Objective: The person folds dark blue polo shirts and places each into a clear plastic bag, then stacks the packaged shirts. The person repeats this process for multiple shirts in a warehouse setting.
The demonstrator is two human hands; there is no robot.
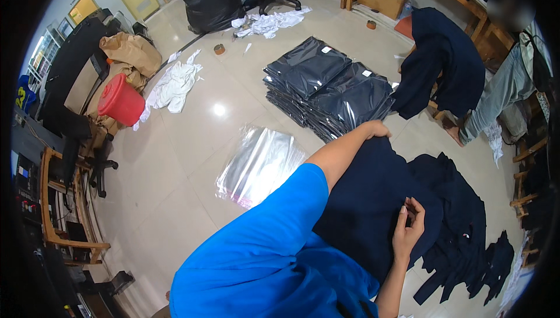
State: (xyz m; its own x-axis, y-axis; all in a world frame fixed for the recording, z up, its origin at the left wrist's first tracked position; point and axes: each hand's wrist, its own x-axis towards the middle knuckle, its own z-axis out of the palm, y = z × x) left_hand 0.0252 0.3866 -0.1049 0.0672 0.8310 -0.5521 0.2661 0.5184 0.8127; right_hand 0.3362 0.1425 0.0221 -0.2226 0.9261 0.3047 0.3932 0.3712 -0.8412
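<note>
Left hand (376, 129): on cloth's (364, 201) 12 o'clock edge, nearer; grip hidden, cannot tell
Right hand (409, 227): fingers loosely parted, empty; cloth toward 10 o'clock
Cloth: 6 o'clock from left fingers

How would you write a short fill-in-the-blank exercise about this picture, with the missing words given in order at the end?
1. The lidded bucket is coloured ____.
2. The person's short sleeve is bright ____.
3. In the picture, the clear plastic bags lie to the ____ of the dark cloth under the hands.
4. Of the left hand and the right hand, the one farther from the wrapped dark packages is the ____ hand.

Missing words: red; blue; left; right.
</note>
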